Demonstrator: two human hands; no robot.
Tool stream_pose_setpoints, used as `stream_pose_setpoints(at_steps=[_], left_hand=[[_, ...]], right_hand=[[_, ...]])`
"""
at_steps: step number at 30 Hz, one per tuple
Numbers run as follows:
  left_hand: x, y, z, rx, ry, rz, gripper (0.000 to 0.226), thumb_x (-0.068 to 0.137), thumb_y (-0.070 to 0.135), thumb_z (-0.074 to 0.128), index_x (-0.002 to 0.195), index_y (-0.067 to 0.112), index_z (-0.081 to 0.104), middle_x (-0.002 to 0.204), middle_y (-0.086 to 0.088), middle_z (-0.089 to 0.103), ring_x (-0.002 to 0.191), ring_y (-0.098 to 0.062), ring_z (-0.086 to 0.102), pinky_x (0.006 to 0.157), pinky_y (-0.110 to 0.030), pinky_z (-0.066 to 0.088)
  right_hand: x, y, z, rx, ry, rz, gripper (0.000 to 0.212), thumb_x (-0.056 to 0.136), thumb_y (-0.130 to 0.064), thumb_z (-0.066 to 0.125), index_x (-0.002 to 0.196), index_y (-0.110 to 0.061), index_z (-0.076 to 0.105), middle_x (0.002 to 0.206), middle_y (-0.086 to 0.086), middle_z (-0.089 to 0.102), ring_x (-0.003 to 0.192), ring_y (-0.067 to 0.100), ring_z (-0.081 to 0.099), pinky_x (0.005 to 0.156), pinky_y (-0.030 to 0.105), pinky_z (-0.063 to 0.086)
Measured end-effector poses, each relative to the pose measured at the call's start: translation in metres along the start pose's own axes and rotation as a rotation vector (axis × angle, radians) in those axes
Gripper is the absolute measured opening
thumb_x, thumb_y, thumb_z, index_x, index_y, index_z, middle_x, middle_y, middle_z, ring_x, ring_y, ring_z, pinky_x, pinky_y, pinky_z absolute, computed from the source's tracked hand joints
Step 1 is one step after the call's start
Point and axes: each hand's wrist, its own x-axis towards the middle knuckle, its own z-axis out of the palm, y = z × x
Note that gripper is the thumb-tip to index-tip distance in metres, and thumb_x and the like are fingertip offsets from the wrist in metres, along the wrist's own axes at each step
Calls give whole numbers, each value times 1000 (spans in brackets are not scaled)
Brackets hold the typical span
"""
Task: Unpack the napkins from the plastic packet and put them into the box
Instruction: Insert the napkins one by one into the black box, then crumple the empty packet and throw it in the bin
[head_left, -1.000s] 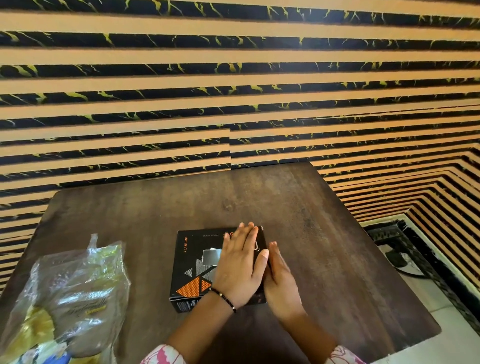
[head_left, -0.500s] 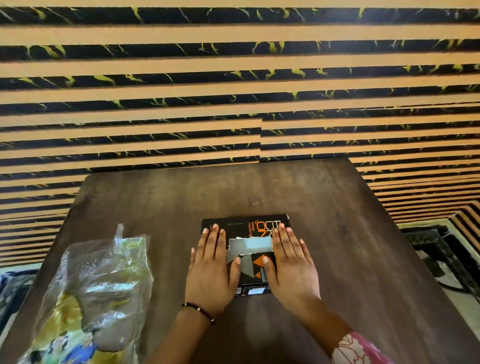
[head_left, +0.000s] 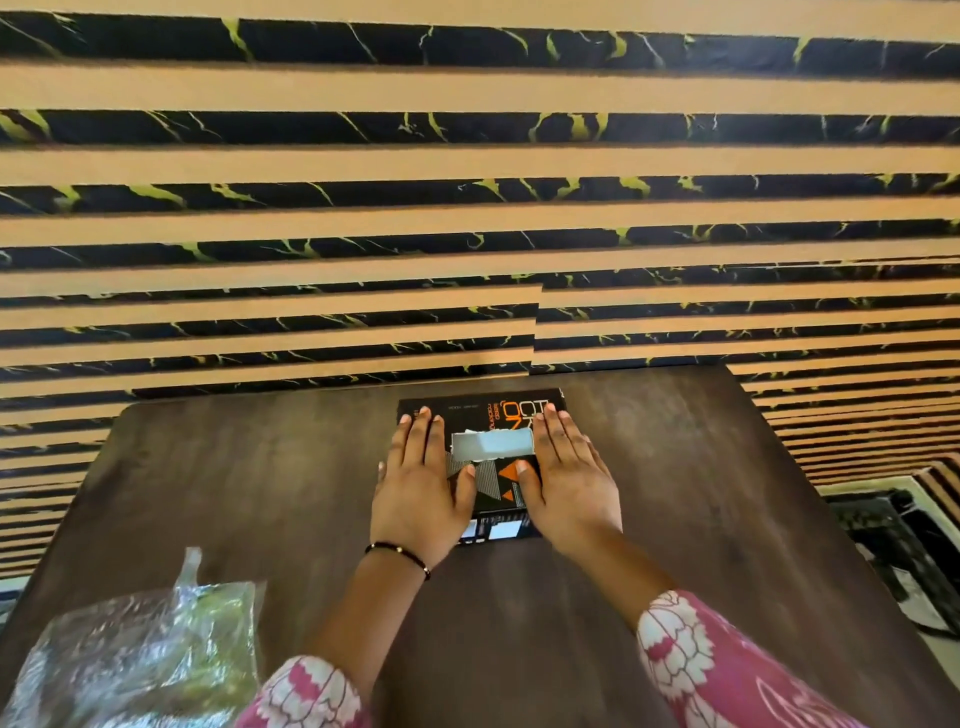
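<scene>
Nearest me, bottom left on the table (head_left: 675, 519): the plastic packet (head_left: 140, 660), crumpled and lying slack, well apart from the box. Looks emptied or close to it; there's greenish-yellow print or contents inside, can't tell which through the glare.

Mid-table: both hands flat on top of the box (head_left: 480, 467). Left hand (head_left: 421, 483) covers its left side, right hand (head_left: 569, 483) its right, fingers straight and spread, pressing down, gripping nothing. Thumbs point inward toward the slot in the middle.

Box contents: a white napkin (head_left: 492, 445) shows in the opening between my hands, so the napkins sit inside with the top sheet poking through. Can't see how full it is, since the lid hides the rest.

My read is that loading is done and this is the closing press. To do it well: even pressure from both palms, keep the box square on the table and don't let it slide toward the striped wall (head_left: 467, 208). Keep thumbs off the exposed sheet so it doesn't get pushed back in or torn
</scene>
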Motion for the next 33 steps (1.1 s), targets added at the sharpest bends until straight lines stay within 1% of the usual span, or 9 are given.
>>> stream_pose_setpoints(at_steps=[3,7,16,18,22,25,28,31,33], left_hand=[[29,-10,2,0,46,18,77,80,54,16,142,9,25,153,-9,24,143,-25,12,114,-48,25],[59,-16,1,5,75,26,77,80,53,16,142,9,25,152,-10,25,143,-26,12,114,-42,21],[94,-21,-1,9,91,25,63,90,39,39,143,9,22,154,-11,20,143,-25,7,115,-35,12],[95,-20,-2,23,71,15,64,89,41,36,143,10,20,154,-10,19,143,-25,6,116,-39,12],[93,-13,-8,128,-33,-57,64,91,44,31,145,15,13,157,-5,10,144,-22,1,116,-54,6],[77,-6,-23,143,-5,-82,65,93,50,24,145,12,13,157,-6,5,144,-24,-5,113,-56,-5],[17,-7,-38,-121,158,-160,68,89,54,18,143,12,24,156,-11,13,144,-27,0,113,-54,-3],[-72,-19,-33,-152,213,-264,77,81,60,15,140,14,31,155,-13,14,144,-29,-2,111,-58,-1],[-136,-31,-22,-48,157,-364,77,80,62,17,142,16,28,157,-12,5,141,-29,-16,107,-65,-6]], right_hand=[[31,0,5,9,1,-3,72,85,-50,7,147,-14,13,157,5,15,146,18,8,119,40,13],[63,-1,7,12,-3,-22,65,92,-47,17,147,-13,13,158,5,13,146,18,7,117,36,9],[97,-4,7,10,11,3,59,95,-42,28,146,-14,17,157,4,17,145,19,11,116,38,20],[97,-5,4,13,-7,5,59,94,-42,28,145,-14,18,157,4,17,145,20,12,116,40,21],[100,-5,-5,1,-111,4,61,94,-43,28,146,-14,15,158,5,12,146,21,5,118,45,6],[86,-13,-20,47,-45,21,57,92,-33,40,143,-13,25,156,10,19,145,25,7,117,43,6],[33,-28,-29,202,107,9,52,87,-14,49,137,-12,38,149,11,35,141,28,21,116,36,14],[-41,-39,-12,334,43,-22,47,84,-12,52,131,-10,48,142,12,44,136,29,31,114,34,19],[-94,-41,6,376,-40,-57,44,81,-16,52,124,-10,55,139,13,48,133,33,37,112,34,22]])
